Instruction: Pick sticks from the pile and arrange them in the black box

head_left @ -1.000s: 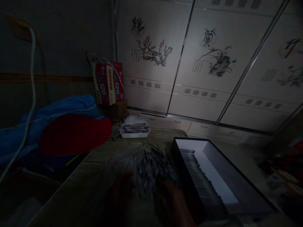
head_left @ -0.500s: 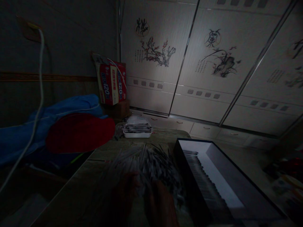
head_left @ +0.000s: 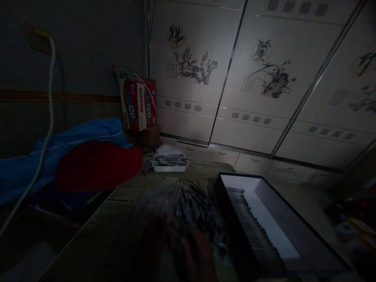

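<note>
Low in the dim head view, my left hand (head_left: 157, 237) and my right hand (head_left: 196, 250) are close together above the table's near part. Both have their fingers curled inward, close to each other, around something pale and thin that darkness and blur hide. Just beyond them spreads a loose pile of slender sticks (head_left: 190, 199), some clear and some dark. To the right stands a dark open box (head_left: 282, 211) with a white inside, where a row of similar slender sticks (head_left: 249, 219) lies side by side.
A white tray (head_left: 170, 169) of thin sticks is at the table's (head_left: 129, 192) far end. Left of the table lie a red cushion-like item (head_left: 100, 166) and blue cloth (head_left: 96, 127). A red printed carton (head_left: 138, 103) stands behind, and a white cable (head_left: 49, 105) hangs at left.
My hands have shifted slightly, with the right hand's fingers now more curled and nearer the left. The pile and box look the same; the view has tilted a little.
</note>
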`<control>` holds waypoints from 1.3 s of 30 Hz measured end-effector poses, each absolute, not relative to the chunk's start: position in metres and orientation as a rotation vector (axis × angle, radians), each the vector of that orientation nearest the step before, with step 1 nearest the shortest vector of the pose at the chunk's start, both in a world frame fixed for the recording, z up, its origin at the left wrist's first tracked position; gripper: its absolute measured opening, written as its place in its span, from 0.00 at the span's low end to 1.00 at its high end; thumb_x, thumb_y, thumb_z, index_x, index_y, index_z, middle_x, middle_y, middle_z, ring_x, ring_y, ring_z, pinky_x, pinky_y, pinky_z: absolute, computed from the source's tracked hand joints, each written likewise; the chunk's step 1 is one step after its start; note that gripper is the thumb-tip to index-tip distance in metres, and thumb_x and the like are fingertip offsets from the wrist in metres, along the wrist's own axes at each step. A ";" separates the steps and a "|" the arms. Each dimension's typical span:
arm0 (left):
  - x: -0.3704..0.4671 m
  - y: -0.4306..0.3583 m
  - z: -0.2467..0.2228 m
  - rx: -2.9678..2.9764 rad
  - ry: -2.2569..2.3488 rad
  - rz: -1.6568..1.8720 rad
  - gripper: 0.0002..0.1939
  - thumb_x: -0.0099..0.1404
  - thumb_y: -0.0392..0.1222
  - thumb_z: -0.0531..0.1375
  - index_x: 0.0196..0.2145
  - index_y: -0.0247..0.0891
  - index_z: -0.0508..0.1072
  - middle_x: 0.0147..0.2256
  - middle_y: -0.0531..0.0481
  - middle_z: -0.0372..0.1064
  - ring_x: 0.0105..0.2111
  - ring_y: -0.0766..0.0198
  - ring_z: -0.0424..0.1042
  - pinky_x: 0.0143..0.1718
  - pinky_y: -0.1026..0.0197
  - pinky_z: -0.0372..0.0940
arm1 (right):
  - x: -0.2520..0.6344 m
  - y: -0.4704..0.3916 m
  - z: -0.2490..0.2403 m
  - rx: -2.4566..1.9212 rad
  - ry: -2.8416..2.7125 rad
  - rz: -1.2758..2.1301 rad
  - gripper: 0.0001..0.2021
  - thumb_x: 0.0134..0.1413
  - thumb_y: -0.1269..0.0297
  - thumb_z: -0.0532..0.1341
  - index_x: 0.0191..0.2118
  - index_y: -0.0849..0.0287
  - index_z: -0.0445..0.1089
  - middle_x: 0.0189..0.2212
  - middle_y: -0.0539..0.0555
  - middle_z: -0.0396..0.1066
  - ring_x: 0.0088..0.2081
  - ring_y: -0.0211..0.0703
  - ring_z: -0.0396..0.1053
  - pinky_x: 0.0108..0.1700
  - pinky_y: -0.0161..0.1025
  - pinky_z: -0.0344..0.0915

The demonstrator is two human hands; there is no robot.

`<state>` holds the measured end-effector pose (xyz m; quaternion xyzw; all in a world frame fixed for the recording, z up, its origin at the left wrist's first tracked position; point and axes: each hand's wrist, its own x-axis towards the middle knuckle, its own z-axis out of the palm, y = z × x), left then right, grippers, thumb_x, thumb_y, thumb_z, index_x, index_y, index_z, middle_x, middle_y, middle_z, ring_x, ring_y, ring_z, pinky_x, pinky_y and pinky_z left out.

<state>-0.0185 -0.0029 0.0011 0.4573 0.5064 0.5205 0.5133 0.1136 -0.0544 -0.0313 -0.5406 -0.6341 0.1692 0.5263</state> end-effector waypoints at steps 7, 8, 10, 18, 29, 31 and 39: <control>-0.026 -0.009 0.017 0.996 1.275 1.346 0.23 0.62 0.59 0.52 0.22 0.40 0.72 0.13 0.55 0.65 0.14 0.67 0.63 0.18 0.65 0.59 | 0.125 -0.023 -0.002 -1.892 -2.005 0.072 0.09 0.56 0.73 0.53 0.36 0.58 0.71 0.35 0.57 0.74 0.38 0.49 0.73 0.38 0.40 0.65; -0.026 -0.009 0.016 0.969 1.269 1.366 0.23 0.61 0.60 0.53 0.21 0.40 0.72 0.14 0.55 0.65 0.14 0.67 0.63 0.18 0.65 0.59 | 0.122 -0.020 0.000 -1.942 -2.034 0.041 0.10 0.55 0.73 0.54 0.38 0.58 0.71 0.36 0.58 0.74 0.39 0.50 0.73 0.39 0.41 0.65; -0.025 -0.008 0.014 0.929 1.257 1.385 0.24 0.57 0.63 0.55 0.21 0.39 0.71 0.15 0.54 0.66 0.14 0.67 0.63 0.17 0.64 0.58 | 0.116 -0.014 0.001 -2.009 -2.055 0.003 0.11 0.54 0.73 0.55 0.40 0.60 0.72 0.37 0.60 0.75 0.40 0.53 0.74 0.38 0.42 0.66; -0.023 0.003 -0.003 1.000 1.263 1.431 0.24 0.49 0.63 0.63 0.28 0.38 0.72 0.20 0.52 0.72 0.20 0.61 0.70 0.24 0.59 0.64 | 0.111 -0.001 0.005 -2.097 -2.015 0.026 0.11 0.53 0.77 0.54 0.35 0.61 0.74 0.32 0.61 0.77 0.32 0.53 0.77 0.28 0.39 0.65; -0.035 -0.002 0.018 1.165 1.370 1.441 0.10 0.51 0.46 0.61 0.26 0.40 0.80 0.27 0.46 0.76 0.30 0.56 0.73 0.36 0.56 0.68 | 0.143 -0.049 0.002 -1.375 -1.542 0.148 0.11 0.65 0.61 0.50 0.38 0.54 0.70 0.30 0.51 0.74 0.31 0.39 0.73 0.33 0.32 0.66; -0.036 -0.003 0.021 1.147 1.370 1.457 0.07 0.47 0.43 0.64 0.25 0.40 0.80 0.28 0.47 0.77 0.32 0.54 0.74 0.38 0.57 0.68 | 0.143 -0.058 -0.007 -1.319 -1.420 -0.006 0.09 0.64 0.62 0.53 0.39 0.54 0.70 0.32 0.52 0.75 0.33 0.40 0.74 0.36 0.33 0.67; -0.033 -0.013 0.037 0.981 1.369 1.428 0.08 0.49 0.42 0.66 0.29 0.38 0.80 0.31 0.46 0.78 0.35 0.54 0.75 0.37 0.59 0.70 | 0.137 -0.067 -0.030 -1.362 -1.421 -0.254 0.10 0.62 0.60 0.54 0.36 0.54 0.72 0.30 0.55 0.76 0.32 0.44 0.75 0.36 0.38 0.70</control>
